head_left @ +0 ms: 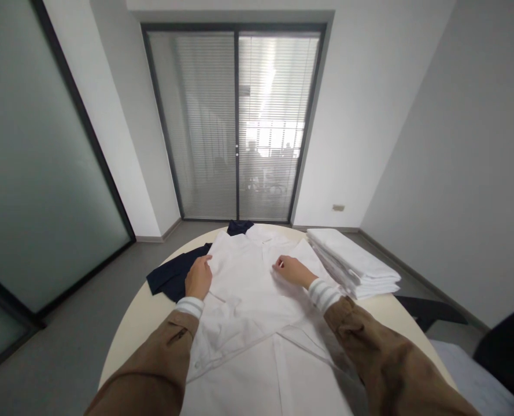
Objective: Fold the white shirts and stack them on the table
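A white shirt (239, 271) lies spread on the round table, its collar end at the far side and creased folds across its middle. My left hand (199, 278) is at the shirt's left edge, fingers closed on the cloth there, with the fingertips partly hidden. Over the right part of the shirt, close to its front placket, is my right hand (295, 271). Its fingers are curled together, and I cannot make out what is between them. Dark navy cloth (178, 271) lies beside my left hand, partly under the shirt.
A stack of folded white garments (354, 260) sits at the table's right edge. The pale round tabletop (130, 329) shows at the left. Another navy piece (239, 227) is at the far edge. A black chair (510, 352) stands at the right; glazed doors (235, 127) with blinds are ahead.
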The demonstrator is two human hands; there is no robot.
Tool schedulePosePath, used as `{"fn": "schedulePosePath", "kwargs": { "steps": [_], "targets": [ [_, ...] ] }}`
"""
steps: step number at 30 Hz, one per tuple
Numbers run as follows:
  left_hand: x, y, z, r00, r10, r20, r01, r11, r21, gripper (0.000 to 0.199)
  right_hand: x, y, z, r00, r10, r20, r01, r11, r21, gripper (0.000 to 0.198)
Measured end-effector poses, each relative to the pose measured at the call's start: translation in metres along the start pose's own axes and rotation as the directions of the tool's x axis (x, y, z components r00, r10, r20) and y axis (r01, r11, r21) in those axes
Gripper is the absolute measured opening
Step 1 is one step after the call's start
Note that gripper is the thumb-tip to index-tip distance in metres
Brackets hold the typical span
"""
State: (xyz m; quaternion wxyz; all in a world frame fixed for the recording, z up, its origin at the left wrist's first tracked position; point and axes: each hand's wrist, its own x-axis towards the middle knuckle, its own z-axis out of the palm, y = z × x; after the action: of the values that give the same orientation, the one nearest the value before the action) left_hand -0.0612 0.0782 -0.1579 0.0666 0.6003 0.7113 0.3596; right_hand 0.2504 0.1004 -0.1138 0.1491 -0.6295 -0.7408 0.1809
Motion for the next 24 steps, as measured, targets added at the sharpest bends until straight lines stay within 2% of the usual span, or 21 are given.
{"fn": "schedulePosePath", "kwargs": {
  "steps": [2, 3, 6, 10, 12, 17, 24],
  "targets": [
    [0.0, -0.001, 0.004, 1.0, -0.008, -0.002, 0.008, 1.0, 0.005, 0.038, -0.017, 0.021, -0.02, 0.997, 0.056, 0.06, -0.054, 0.998, -0.046, 0.031],
    [-0.001, -0.001, 0.005, 1.0, -0.006, 0.001, 0.006, 1.0, 0.008, 0.039, -0.025, 0.03, -0.031, 0.979, 0.101, 0.175, -0.088, 0.993, -0.082, 0.036],
    [-0.003, 0.0, 0.007, 1.0, 0.016, 0.018, -0.016, 0.999, 0.027, 0.04, -0.049, 0.051, -0.056, 0.889, 0.176, 0.423, -0.119, 0.98, -0.156, 0.046],
    [-0.005, 0.0, 0.008, 0.998, 0.051, 0.042, -0.053, 0.997, 0.052, 0.041, -0.078, 0.067, -0.071, 0.771, 0.216, 0.599, -0.149, 0.976, -0.16, 0.048],
    [-0.005, 0.0, 0.008, 0.997, 0.06, 0.045, -0.062, 0.996, 0.059, 0.042, -0.089, 0.072, -0.072, 0.746, 0.199, 0.636, -0.125, 0.979, -0.159, 0.045],
    [-0.006, -0.001, 0.008, 0.997, 0.07, 0.045, -0.073, 0.995, 0.062, 0.043, -0.105, 0.084, -0.075, 0.8, 0.073, 0.595, 0.072, 0.974, -0.217, 0.036],
    [-0.008, -0.001, 0.006, 0.995, 0.087, 0.051, -0.09, 0.993, 0.07, 0.046, -0.11, 0.08, -0.079, 0.734, 0.204, 0.648, -0.028, 0.962, -0.271, 0.029]
  ]
}}
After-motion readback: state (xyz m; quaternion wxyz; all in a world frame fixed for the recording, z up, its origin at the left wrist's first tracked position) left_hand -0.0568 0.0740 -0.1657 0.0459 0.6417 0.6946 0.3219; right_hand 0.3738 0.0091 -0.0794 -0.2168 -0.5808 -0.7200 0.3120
